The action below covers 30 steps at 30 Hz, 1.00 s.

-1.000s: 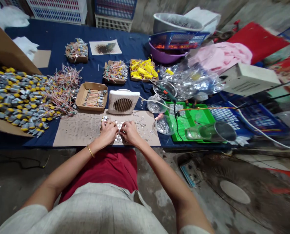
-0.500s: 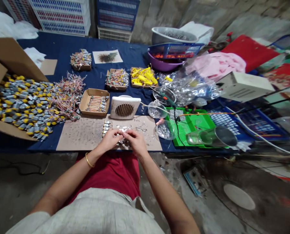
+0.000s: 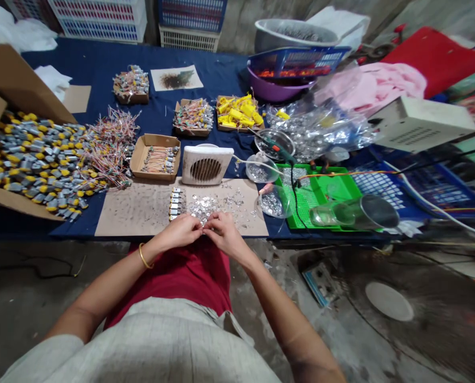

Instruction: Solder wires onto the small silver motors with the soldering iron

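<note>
My left hand and my right hand meet at the front edge of a cardboard sheet, fingertips pinched close together. Whatever sits between them is too small to make out. Just beyond the fingers lies a scatter of small shiny metal pieces. Beside my left hand stands a short row of small motors with silver bodies and white ends. A white square fan with a slatted round grille stands behind the metal pieces.
Left, an open carton spills many yellow-and-grey motors beside a heap of wired pieces. Small boxes hold wired parts. Right are clear bowls, a soldering iron, a green tray and a whirring floor fan.
Both hands have drawn back slightly toward my body, uncovering more of the metal pieces and the motor row. Their fingertips stay together. The camera view has shifted a little.
</note>
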Tool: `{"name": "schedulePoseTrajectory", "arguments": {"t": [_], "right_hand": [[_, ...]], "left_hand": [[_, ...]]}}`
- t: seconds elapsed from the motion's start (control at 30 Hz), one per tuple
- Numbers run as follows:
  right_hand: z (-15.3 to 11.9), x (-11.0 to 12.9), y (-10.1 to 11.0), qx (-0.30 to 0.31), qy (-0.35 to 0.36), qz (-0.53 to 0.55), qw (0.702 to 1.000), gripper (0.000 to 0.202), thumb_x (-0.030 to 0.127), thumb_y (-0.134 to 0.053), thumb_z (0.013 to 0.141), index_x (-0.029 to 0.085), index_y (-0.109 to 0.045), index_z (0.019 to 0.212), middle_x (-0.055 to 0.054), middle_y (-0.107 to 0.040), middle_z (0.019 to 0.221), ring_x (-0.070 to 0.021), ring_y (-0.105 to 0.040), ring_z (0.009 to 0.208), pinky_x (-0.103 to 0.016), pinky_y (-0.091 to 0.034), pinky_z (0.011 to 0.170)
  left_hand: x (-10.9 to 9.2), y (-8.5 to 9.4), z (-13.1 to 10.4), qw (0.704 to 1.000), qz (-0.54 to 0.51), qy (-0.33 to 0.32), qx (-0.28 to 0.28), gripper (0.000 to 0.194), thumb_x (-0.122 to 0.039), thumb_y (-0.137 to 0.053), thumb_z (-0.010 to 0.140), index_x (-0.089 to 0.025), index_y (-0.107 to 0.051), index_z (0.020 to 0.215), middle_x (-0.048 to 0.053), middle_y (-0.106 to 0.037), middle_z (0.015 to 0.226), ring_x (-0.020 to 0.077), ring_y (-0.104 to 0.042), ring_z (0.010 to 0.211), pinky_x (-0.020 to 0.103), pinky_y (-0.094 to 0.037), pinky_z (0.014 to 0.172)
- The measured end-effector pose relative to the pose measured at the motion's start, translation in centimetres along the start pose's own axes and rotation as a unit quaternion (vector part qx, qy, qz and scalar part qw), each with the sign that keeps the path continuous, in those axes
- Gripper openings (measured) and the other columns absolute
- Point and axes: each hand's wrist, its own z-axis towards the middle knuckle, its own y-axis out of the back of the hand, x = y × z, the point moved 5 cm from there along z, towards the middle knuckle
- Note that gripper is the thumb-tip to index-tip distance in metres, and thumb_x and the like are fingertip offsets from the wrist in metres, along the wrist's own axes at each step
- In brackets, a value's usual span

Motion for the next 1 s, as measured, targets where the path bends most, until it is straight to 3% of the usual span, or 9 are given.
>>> {"name": "schedulePoseTrajectory", "arguments": {"t": [0.1,0.17,0.23,0.37,0.57,0.73,0.83,0.93,1.0], "right_hand": [[1.6,-1.1,0.1,0.034,-0.043,-0.061,0.997,0.011,0.018,-0.062,0.088,0.02,-0.069,0.08,-0.007,-0.062,0.1,-0.0222,-0.049,0.099,-0.037,-0.039,0.093],[3.1,-2.4,0.0,0.049,-0.097,-0.112,0.988,0.011,0.019,-0.061,0.088,0.019,-0.07,0.08,-0.008,-0.062,0.101,-0.0229,-0.05,0.099,-0.037,-0.038,0.092],[4.6,-3.4,-0.4,0.064,-0.122,-0.139,0.981,0.012,0.021,-0.062,0.086,0.018,-0.071,0.079,-0.008,-0.062,0.1,-0.0236,-0.05,0.098,-0.037,-0.038,0.09],[5.7,-3.8,-1.3,0.092,-0.115,-0.164,0.975,0.014,0.023,-0.065,0.084,0.019,-0.074,0.074,-0.009,-0.061,0.096,-0.0248,-0.047,0.095,-0.037,-0.036,0.085],[4.6,-3.0,-1.5,0.083,-0.083,-0.221,0.968,0.018,0.018,-0.059,0.087,0.018,-0.075,0.078,-0.013,-0.06,0.106,-0.0299,-0.04,0.102,-0.04,-0.031,0.081],[4.2,-3.3,-0.5,0.009,-0.086,-0.207,0.975,0.019,0.025,-0.06,0.089,0.019,-0.077,0.085,-0.013,-0.061,0.102,-0.03,-0.041,0.097,-0.042,-0.033,0.082],[3.8,-3.2,0.1,-0.05,-0.088,-0.16,0.982,0.018,0.027,-0.061,0.089,0.02,-0.077,0.086,-0.012,-0.061,0.099,-0.0287,-0.043,0.096,-0.043,-0.034,0.088],[3.1,-2.2,0.0,-0.098,-0.084,-0.082,0.988,0.018,0.029,-0.061,0.089,0.021,-0.077,0.086,-0.01,-0.061,0.096,-0.0271,-0.047,0.097,-0.044,-0.035,0.094],[2.5,-1.4,-0.5,-0.119,-0.085,-0.008,0.989,0.018,0.031,-0.062,0.088,0.022,-0.077,0.087,-0.009,-0.062,0.095,-0.0264,-0.051,0.099,-0.043,-0.037,0.095]], "left_hand": [[0.7,0.8,1.0,0.997,0.062,0.009,-0.05,0.019,-0.024,-0.055,0.089,-0.018,-0.071,0.081,0.006,-0.069,0.078,0.0213,-0.058,0.082,0.031,-0.04,0.076],[1.7,1.5,1.8,0.986,0.12,0.028,-0.111,0.018,-0.023,-0.055,0.09,-0.018,-0.072,0.088,0.009,-0.069,0.089,0.0245,-0.056,0.094,0.037,-0.038,0.086],[2.4,1.8,2.4,0.976,0.166,0.034,-0.134,0.017,-0.024,-0.056,0.09,-0.018,-0.072,0.09,0.01,-0.068,0.098,0.0268,-0.053,0.102,0.042,-0.035,0.092],[2.7,0.9,3.3,0.972,0.216,-0.004,-0.096,0.018,-0.026,-0.056,0.091,-0.018,-0.073,0.09,0.012,-0.065,0.107,0.0292,-0.047,0.11,0.047,-0.03,0.095],[2.2,-0.2,4.1,0.963,0.251,-0.041,-0.093,0.026,-0.023,-0.048,0.093,-0.018,-0.073,0.087,0.014,-0.063,0.108,0.0311,-0.044,0.112,0.05,-0.028,0.096],[2.1,0.0,4.3,0.972,0.204,-0.041,-0.112,0.023,-0.02,-0.049,0.09,-0.018,-0.072,0.084,0.016,-0.063,0.11,0.0322,-0.045,0.113,0.052,-0.024,0.1],[1.9,1.1,3.7,0.976,0.148,0.007,-0.16,0.019,-0.021,-0.053,0.088,-0.018,-0.071,0.082,0.013,-0.066,0.105,0.0301,-0.048,0.111,0.049,-0.025,0.1],[2.1,2.1,2.1,0.97,0.019,0.067,-0.233,0.014,-0.025,-0.059,0.086,-0.018,-0.07,0.08,0.008,-0.067,0.097,0.0254,-0.054,0.103,0.044,-0.032,0.097],[2.2,2.1,0.7,0.958,-0.096,0.072,-0.259,0.014,-0.027,-0.06,0.084,-0.018,-0.069,0.08,0.006,-0.067,0.091,0.0214,-0.058,0.095,0.038,-0.038,0.092]]}}
